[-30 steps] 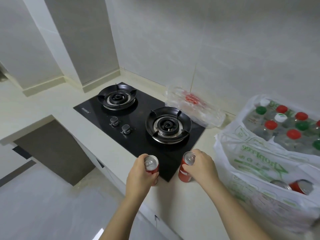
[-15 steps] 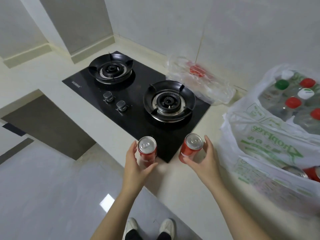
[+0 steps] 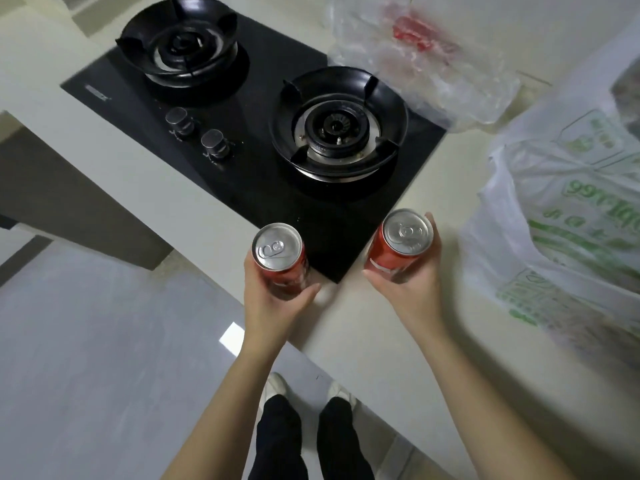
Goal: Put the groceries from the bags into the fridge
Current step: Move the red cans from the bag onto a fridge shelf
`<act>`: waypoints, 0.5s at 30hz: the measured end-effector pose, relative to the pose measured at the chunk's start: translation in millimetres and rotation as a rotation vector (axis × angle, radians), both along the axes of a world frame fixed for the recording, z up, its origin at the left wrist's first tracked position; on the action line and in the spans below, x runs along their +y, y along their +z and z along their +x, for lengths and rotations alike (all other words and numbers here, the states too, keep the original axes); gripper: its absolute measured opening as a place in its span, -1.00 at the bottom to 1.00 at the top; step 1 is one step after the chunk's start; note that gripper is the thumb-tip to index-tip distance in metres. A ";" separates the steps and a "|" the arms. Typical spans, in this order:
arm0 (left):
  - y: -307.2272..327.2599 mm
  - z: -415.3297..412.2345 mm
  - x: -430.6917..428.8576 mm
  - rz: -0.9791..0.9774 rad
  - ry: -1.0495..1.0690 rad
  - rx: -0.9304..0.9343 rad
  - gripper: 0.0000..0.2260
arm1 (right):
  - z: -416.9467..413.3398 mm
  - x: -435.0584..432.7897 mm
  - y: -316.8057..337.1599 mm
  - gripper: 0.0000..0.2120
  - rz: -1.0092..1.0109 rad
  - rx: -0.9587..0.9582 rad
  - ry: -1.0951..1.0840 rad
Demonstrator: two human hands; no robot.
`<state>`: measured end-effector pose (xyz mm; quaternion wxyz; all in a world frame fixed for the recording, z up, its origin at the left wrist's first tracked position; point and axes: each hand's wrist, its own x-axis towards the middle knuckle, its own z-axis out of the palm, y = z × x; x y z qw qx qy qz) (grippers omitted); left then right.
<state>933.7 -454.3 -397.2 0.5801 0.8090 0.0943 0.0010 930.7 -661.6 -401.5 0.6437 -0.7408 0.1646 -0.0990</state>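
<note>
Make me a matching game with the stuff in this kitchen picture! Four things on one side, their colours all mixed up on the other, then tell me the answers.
Things:
1. stove
2. shopping bag
3. left soda can and right soda can
4. crinkly bag by the wall

Colours:
A. see-through, with something red inside
B. red with silver tops
C. black
D. white with green print

Right pairs: 1-C, 2-D, 3-B, 4-A.
</note>
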 end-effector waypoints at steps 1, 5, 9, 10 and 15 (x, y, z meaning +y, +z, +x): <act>-0.1 1.1 -2.0 0.004 0.012 0.012 -0.14 | 1.7 1.2 -1.7 0.00 -0.009 -0.002 0.005; -6.5 6.2 -6.3 0.036 0.051 0.046 -0.22 | 6.6 6.6 -4.8 -0.01 -0.010 0.040 -0.017; -10.9 10.4 -8.3 0.075 0.087 0.050 -0.38 | 10.6 8.1 -10.5 -0.11 -0.042 0.043 -0.048; -10.3 10.8 -9.2 0.077 0.094 0.047 -0.41 | 11.1 8.3 -12.3 -0.15 -0.046 0.052 -0.056; -6.1 11.5 -11.0 0.084 0.102 0.042 -0.56 | 10.6 8.4 -17.5 -0.36 -0.073 0.108 -0.049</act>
